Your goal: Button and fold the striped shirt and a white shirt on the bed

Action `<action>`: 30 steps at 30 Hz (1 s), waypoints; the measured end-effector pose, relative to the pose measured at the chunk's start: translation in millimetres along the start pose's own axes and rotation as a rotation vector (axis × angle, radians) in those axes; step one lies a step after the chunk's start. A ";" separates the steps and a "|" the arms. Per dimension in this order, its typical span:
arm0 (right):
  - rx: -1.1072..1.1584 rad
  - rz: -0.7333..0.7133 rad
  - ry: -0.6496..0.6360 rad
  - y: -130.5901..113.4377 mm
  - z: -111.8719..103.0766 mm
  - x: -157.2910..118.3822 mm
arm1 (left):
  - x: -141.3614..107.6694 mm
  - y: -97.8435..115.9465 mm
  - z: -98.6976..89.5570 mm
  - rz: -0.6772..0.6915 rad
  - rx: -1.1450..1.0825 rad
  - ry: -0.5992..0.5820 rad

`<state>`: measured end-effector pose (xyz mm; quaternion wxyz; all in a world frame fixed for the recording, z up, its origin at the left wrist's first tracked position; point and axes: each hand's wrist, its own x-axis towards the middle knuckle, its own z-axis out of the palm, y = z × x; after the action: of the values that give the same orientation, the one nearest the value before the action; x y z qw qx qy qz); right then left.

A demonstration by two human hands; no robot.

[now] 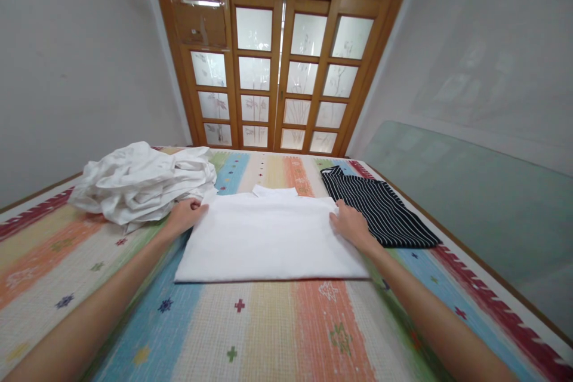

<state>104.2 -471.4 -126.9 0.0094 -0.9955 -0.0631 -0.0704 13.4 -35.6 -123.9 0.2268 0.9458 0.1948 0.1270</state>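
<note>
A white shirt [268, 239] lies folded into a flat, wide shape in the middle of the bed, its collar at the far edge. My left hand [185, 215] pinches the shirt's upper left corner, with the fingers closed. At the upper right corner, my right hand [350, 224] has its fingers closed on the shirt's edge. Left of the shirt sits a crumpled heap of white cloth [143, 182], close to my left hand. A black garment with white stripes [380, 206] lies folded just beyond my right hand.
The surface is covered by a colourful striped sheet [268, 322]. Wooden doors with glass panes [280, 71] stand beyond the far edge. A pale green panel [470, 197] runs along the right side, and walls rise on both sides.
</note>
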 end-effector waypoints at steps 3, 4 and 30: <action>0.016 0.038 -0.001 -8.4 -4.1 16.5 | 12.5 9.4 4.4 0.050 0.042 -0.018; 0.022 0.050 -0.006 -11.4 -4.6 21.9 | 15.7 12.0 6.3 0.072 0.079 -0.022; -0.064 -0.031 0.161 -18.6 19.5 44.4 | 11.7 42.0 30.1 0.021 0.538 0.035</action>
<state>148.2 -446.9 -139.8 -0.0185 -0.9853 -0.0750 -0.1522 46.7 -76.6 -128.0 -0.0374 0.9717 0.2156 0.0895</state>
